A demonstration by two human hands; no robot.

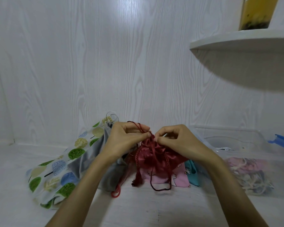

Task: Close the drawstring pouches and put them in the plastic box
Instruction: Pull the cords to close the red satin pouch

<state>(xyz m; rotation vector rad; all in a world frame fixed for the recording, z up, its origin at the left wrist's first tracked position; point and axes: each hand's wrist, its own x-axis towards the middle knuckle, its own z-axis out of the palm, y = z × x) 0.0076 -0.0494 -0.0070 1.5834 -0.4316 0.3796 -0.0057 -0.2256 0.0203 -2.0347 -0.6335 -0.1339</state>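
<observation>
The dark red satin pouch [156,153] sits at the lower centre of the frame, lifted slightly above the white floor [138,207], its mouth gathered into tight folds at the top. The left hand [126,138] pinches the dark red cord [142,128] between thumb and curled fingers just left of the gathered mouth; the right hand [175,140] pinches the puckered rim with thumb and forefinger, the other fingers curled. A tassel [137,181] and a loop of cord hang below the pouch.

Behind it lie a pink printed pouch [175,179] and a teal one [193,176], touching each other. To the left, a grey pouch [92,159] overlaps a white pouch printed with green and blue trees [56,174].

The clear plastic box [246,154] stands at the right edge, just beside the right wrist, with bundled fabric inside and a blue clip [280,141] on its far rim. Bare floor lies open in the foreground between the forearms and at the far left. A white shelf [236,45] juts from the upper right. No readable writing shows.
</observation>
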